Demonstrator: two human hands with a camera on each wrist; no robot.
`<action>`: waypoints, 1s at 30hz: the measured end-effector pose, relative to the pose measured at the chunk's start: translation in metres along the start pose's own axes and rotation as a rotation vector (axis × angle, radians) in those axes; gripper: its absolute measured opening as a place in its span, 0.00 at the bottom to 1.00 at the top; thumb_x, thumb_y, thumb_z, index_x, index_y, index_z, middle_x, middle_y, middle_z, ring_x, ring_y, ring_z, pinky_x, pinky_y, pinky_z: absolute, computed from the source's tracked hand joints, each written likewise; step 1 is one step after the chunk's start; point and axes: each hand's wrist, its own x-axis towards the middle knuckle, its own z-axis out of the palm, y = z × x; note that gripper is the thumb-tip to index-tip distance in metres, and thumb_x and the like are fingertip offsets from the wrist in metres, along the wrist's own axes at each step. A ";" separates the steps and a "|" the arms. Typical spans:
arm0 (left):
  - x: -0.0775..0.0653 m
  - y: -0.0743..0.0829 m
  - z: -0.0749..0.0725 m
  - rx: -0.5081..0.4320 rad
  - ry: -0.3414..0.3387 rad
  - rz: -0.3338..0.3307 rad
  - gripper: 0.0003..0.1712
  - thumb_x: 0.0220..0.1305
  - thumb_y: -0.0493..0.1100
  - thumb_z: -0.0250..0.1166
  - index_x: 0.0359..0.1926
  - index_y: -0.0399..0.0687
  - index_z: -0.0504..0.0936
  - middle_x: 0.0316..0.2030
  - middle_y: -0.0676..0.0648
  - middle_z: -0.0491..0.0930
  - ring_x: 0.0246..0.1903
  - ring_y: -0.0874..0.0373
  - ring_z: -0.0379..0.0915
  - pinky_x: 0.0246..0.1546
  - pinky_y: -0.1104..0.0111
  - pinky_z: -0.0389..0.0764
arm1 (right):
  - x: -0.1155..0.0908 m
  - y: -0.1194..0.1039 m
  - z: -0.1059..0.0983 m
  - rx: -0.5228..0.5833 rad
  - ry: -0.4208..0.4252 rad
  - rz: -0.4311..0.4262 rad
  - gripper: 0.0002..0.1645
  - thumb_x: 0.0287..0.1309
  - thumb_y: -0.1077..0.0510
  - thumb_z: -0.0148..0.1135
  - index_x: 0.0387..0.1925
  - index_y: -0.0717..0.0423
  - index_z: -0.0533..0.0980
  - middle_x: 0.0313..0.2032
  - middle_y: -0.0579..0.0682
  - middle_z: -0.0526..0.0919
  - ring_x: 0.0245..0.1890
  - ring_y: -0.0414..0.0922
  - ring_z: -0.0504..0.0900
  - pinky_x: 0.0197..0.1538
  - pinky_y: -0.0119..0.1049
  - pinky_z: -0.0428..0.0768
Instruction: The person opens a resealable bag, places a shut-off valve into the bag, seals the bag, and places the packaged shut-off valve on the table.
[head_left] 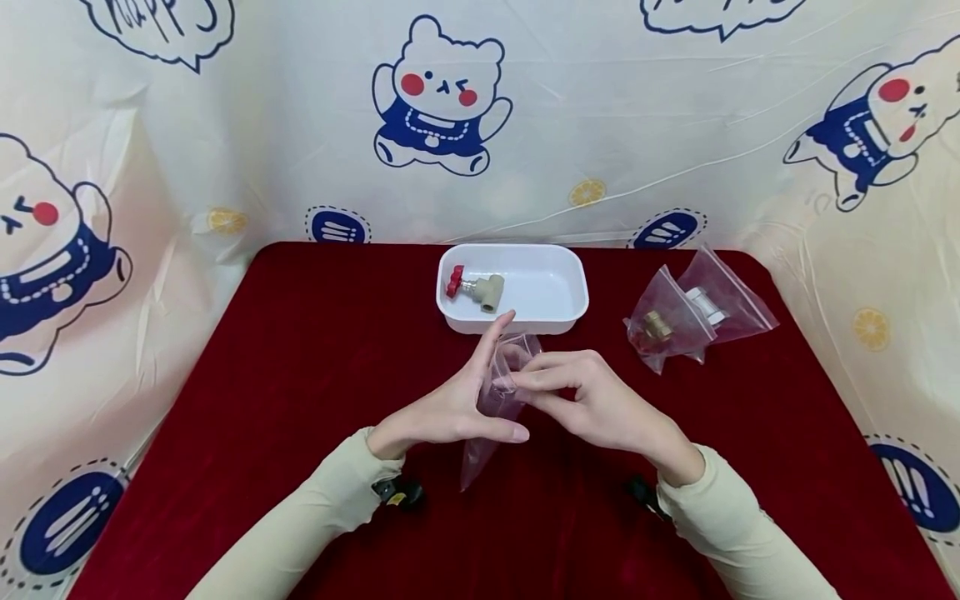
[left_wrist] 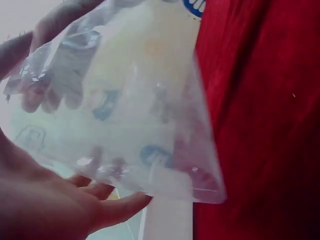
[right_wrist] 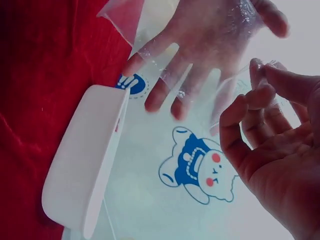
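Note:
A clear plastic bag (head_left: 497, 402) hangs upright between the two hands, its lower corner pointing down. My left hand (head_left: 448, 407) lies against one side of it with straight, spread fingers and the thumb stretched out. In the right wrist view the left hand's fingers (right_wrist: 182, 70) show through the film. My right hand (head_left: 588, 400) pinches the bag near its upper edge between thumb and fingertips, with the other fingers curled. Seen from the left wrist, the bag (left_wrist: 135, 120) is spread wide and see-through, and nothing shows inside it.
Beyond the hands stands a white tray (head_left: 517, 322) holding a valve (head_left: 483, 292) with a red handle. Two zip bags lie at the right, one with a brass fitting (head_left: 657, 325), the other with a white fitting (head_left: 705, 306). A printed curtain (head_left: 555, 108) surrounds the red tablecloth (head_left: 330, 333).

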 end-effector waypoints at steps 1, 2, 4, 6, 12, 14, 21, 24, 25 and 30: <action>0.001 -0.001 0.000 0.012 0.012 0.007 0.73 0.56 0.47 0.79 0.83 0.70 0.31 0.72 0.46 0.61 0.67 0.53 0.68 0.70 0.55 0.68 | -0.001 -0.001 -0.001 -0.014 -0.003 0.002 0.21 0.62 0.74 0.70 0.55 0.58 0.87 0.46 0.45 0.89 0.39 0.41 0.82 0.41 0.33 0.82; 0.001 -0.002 0.000 0.042 0.032 0.010 0.72 0.54 0.45 0.78 0.84 0.68 0.33 0.70 0.46 0.62 0.66 0.54 0.69 0.69 0.55 0.69 | -0.002 -0.001 -0.003 -0.025 -0.006 0.004 0.21 0.62 0.74 0.70 0.55 0.58 0.87 0.46 0.45 0.89 0.38 0.40 0.81 0.40 0.32 0.81; 0.001 -0.005 -0.001 0.095 0.063 0.012 0.70 0.52 0.44 0.77 0.84 0.63 0.38 0.68 0.45 0.64 0.64 0.54 0.70 0.66 0.55 0.71 | -0.003 -0.003 -0.006 -0.046 -0.017 0.015 0.21 0.62 0.74 0.70 0.54 0.57 0.88 0.46 0.44 0.88 0.38 0.40 0.81 0.40 0.32 0.81; 0.001 -0.007 -0.002 0.125 0.073 0.013 0.69 0.49 0.43 0.76 0.83 0.61 0.41 0.65 0.43 0.66 0.61 0.52 0.71 0.64 0.53 0.74 | -0.004 -0.004 -0.009 -0.067 -0.027 0.018 0.20 0.62 0.74 0.70 0.53 0.56 0.88 0.46 0.44 0.88 0.38 0.39 0.80 0.40 0.33 0.82; 0.001 -0.012 -0.001 0.171 0.055 -0.002 0.73 0.46 0.42 0.79 0.83 0.63 0.39 0.66 0.46 0.64 0.61 0.54 0.72 0.62 0.56 0.76 | -0.005 -0.012 -0.015 -0.173 -0.066 0.045 0.20 0.65 0.71 0.68 0.53 0.51 0.89 0.46 0.41 0.86 0.38 0.37 0.79 0.37 0.30 0.79; 0.001 -0.014 0.001 0.177 0.040 -0.003 0.75 0.46 0.42 0.80 0.83 0.65 0.37 0.66 0.47 0.63 0.61 0.55 0.71 0.62 0.58 0.76 | -0.005 -0.015 -0.015 -0.209 -0.080 0.056 0.20 0.65 0.70 0.67 0.54 0.50 0.88 0.47 0.40 0.85 0.37 0.36 0.78 0.37 0.29 0.78; -0.003 -0.025 0.003 0.167 -0.013 -0.019 0.75 0.46 0.38 0.80 0.82 0.66 0.38 0.68 0.49 0.64 0.64 0.56 0.68 0.65 0.59 0.72 | -0.006 -0.017 -0.020 -0.246 -0.044 0.016 0.23 0.62 0.74 0.67 0.57 0.56 0.87 0.48 0.45 0.86 0.39 0.38 0.80 0.39 0.31 0.80; -0.004 -0.027 0.001 0.183 -0.022 -0.032 0.72 0.47 0.36 0.80 0.82 0.65 0.41 0.69 0.50 0.63 0.65 0.57 0.67 0.67 0.59 0.69 | -0.007 -0.018 -0.024 -0.251 -0.014 -0.003 0.24 0.60 0.76 0.66 0.56 0.59 0.87 0.49 0.47 0.86 0.41 0.40 0.81 0.40 0.31 0.81; -0.004 -0.028 0.000 0.193 -0.027 -0.034 0.72 0.46 0.35 0.80 0.82 0.64 0.41 0.70 0.51 0.63 0.65 0.57 0.66 0.67 0.58 0.69 | -0.007 -0.018 -0.025 -0.256 -0.007 -0.008 0.24 0.59 0.76 0.66 0.56 0.59 0.87 0.49 0.47 0.86 0.42 0.40 0.81 0.41 0.32 0.81; -0.007 -0.031 -0.006 0.252 -0.047 -0.055 0.74 0.46 0.35 0.81 0.82 0.61 0.40 0.72 0.51 0.59 0.66 0.56 0.63 0.67 0.58 0.69 | -0.008 -0.018 -0.027 -0.275 0.019 -0.023 0.24 0.59 0.77 0.65 0.54 0.58 0.87 0.49 0.48 0.86 0.42 0.41 0.81 0.40 0.31 0.81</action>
